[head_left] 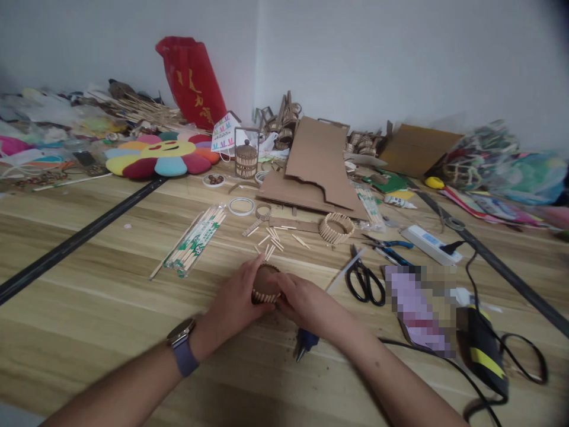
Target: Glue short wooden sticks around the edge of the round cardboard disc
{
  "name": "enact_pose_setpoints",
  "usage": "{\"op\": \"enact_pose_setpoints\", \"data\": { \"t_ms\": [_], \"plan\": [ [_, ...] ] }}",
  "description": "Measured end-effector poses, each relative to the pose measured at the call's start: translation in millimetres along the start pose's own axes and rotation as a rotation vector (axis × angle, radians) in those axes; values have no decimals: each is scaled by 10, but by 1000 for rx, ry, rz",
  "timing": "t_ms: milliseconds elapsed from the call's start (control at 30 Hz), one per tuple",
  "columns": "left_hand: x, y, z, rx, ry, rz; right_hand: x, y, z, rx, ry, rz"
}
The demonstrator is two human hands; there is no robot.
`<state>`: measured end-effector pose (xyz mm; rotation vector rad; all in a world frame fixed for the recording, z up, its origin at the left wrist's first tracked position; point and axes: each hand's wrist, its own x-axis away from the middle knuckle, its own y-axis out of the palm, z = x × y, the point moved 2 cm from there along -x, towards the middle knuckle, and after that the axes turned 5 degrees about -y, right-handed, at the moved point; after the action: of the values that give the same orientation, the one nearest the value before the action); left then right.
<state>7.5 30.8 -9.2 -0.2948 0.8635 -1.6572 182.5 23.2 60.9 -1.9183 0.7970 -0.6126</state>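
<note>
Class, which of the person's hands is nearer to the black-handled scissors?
Right. The right hand is to the left of the scissors; the left hand is farther left, across the small round piece both hands hold.

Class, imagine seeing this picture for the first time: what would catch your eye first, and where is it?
Probably the bright red bag at the back, left of centre, and the multicoloured flower cushion in front of it. Next, at lower centre, the left hand and right hand, holding a small stick-edged round piece between them.
</note>
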Motion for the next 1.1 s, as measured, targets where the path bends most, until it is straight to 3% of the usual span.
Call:
{"op": "enact_pose_setpoints", "data": {
  "t_ms": [533, 1100],
  "plan": [
    [5, 10, -33, 16, 29, -3, -4, 174, 77, 148, -176, 162],
    [20, 0, -40, 12, 67, -7, 4, 169, 69, 147, -208, 157]
  ]
}}
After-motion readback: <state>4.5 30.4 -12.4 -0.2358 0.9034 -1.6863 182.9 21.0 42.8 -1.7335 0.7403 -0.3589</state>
